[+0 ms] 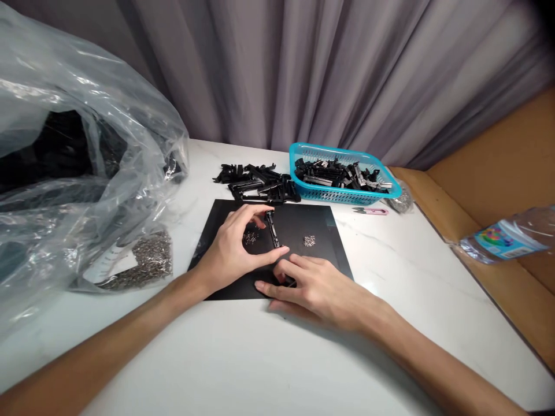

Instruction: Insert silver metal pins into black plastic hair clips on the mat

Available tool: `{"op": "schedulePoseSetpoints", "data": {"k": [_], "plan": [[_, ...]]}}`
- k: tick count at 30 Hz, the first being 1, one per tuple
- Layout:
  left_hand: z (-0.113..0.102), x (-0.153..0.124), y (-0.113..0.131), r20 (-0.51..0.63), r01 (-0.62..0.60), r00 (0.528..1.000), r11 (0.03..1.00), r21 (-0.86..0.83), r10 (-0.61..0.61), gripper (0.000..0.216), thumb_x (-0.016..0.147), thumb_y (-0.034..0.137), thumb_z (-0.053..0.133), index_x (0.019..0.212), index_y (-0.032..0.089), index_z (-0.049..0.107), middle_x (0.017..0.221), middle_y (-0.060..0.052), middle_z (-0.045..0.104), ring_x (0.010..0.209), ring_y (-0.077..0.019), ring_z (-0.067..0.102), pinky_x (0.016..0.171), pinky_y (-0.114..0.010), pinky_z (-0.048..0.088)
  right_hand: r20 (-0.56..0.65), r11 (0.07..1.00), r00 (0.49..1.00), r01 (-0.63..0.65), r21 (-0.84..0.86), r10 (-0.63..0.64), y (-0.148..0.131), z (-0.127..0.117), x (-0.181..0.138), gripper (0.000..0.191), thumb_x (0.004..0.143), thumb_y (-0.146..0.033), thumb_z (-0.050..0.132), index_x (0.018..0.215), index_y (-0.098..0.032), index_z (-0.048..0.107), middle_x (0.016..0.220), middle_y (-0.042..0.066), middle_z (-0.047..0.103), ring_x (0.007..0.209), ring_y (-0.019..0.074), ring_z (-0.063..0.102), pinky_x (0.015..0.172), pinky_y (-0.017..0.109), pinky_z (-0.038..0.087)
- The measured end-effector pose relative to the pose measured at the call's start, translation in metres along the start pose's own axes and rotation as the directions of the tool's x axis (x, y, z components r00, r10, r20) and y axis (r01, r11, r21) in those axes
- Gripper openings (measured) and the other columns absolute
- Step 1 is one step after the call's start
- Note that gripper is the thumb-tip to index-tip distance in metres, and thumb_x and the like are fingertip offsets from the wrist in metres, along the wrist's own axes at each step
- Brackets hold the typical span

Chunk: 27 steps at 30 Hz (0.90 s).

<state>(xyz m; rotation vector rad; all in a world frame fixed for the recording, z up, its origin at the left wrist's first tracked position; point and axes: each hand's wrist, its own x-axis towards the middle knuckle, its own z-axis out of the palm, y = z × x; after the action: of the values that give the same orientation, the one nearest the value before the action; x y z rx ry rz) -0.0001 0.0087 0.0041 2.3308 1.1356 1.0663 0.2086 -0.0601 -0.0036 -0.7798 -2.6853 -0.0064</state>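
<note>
My left hand [232,245] grips a narrow black plastic part [273,230] by its two ends, between thumb and fingers, above a black mat [303,219]. My right hand [310,286] rests low on the mat's front edge with its fingers curled; a bit of something dark shows between them, too hidden to name. One small pile of tiny metal pieces [309,241] lies on the mat to the right. Another small pile [250,238] is partly covered by my left hand.
Behind the mat lies a heap of black plastic parts [260,180]. A blue basket [338,198] holds more of them. Thread snips [370,211] lie near it. A bag of metal pieces [151,257] and a large clear plastic bag [130,104] stand left. A bottle [507,240] lies over a cardboard box [498,167].
</note>
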Motion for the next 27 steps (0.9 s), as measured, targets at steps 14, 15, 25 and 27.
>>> {"op": "schedulePoseSetpoints", "data": {"k": [14, 15, 25, 27], "plan": [[-0.002, 0.001, -0.005, -0.022, 0.009, 1.0, 0.999, 0.04, -0.008, 0.056, 0.079, 0.041, 0.084, 0.126, 0.024, 0.057, 0.116, -0.004, 0.069, 0.097, -0.0229, 0.067, 0.093, -0.042, 0.052, 0.113, 0.954, 0.972, -0.225, 0.197, 0.206, 0.018, -0.008, -0.005, 0.053, 0.107, -0.049, 0.048, 0.149, -0.017, 0.048, 0.118, 0.014, 0.06, 0.105, 0.0265, 0.061, 0.091, 0.048, 0.06], [-0.002, 0.001, -0.005, -0.03, 0.011, 0.999, 0.999, 0.04, -0.009, 0.056, 0.079, 0.041, 0.083, 0.126, 0.024, 0.057, 0.117, -0.004, 0.069, 0.097, -0.0228, 0.067, 0.093, -0.041, 0.052, 0.109, 0.943, 0.97, -0.238, 0.232, 0.218, 0.021, -0.01, -0.006, 0.053, 0.106, -0.048, 0.051, 0.15, -0.018, 0.047, 0.12, 0.013, 0.06, 0.105, 0.0258, 0.062, 0.091, 0.046, 0.06], [-0.002, 0.0, -0.002, -0.052, 0.014, 0.999, 1.0, 0.023, -0.012, 0.059, 0.077, 0.042, 0.086, 0.125, 0.023, 0.058, 0.118, -0.004, 0.069, 0.095, -0.0221, 0.067, 0.093, -0.041, 0.052, -0.07, 0.899, 0.961, -0.224, 0.377, 0.268, 0.03, -0.006, -0.012, 0.025, 0.106, -0.028, 0.055, 0.128, -0.021, 0.066, 0.107, 0.009, 0.069, 0.095, 0.0206, 0.066, 0.088, 0.038, 0.058], [-0.001, 0.0, -0.001, -0.048, 0.014, 0.999, 1.0, 0.027, -0.013, 0.059, 0.076, 0.043, 0.086, 0.124, 0.023, 0.058, 0.116, -0.005, 0.07, 0.096, -0.0228, 0.067, 0.093, -0.042, 0.052, -0.123, 0.895, 0.953, -0.209, 0.394, 0.277, 0.031, -0.004, -0.011, 0.022, 0.107, -0.024, 0.053, 0.119, -0.021, 0.07, 0.101, 0.008, 0.071, 0.09, 0.0196, 0.065, 0.084, 0.037, 0.057]]}}
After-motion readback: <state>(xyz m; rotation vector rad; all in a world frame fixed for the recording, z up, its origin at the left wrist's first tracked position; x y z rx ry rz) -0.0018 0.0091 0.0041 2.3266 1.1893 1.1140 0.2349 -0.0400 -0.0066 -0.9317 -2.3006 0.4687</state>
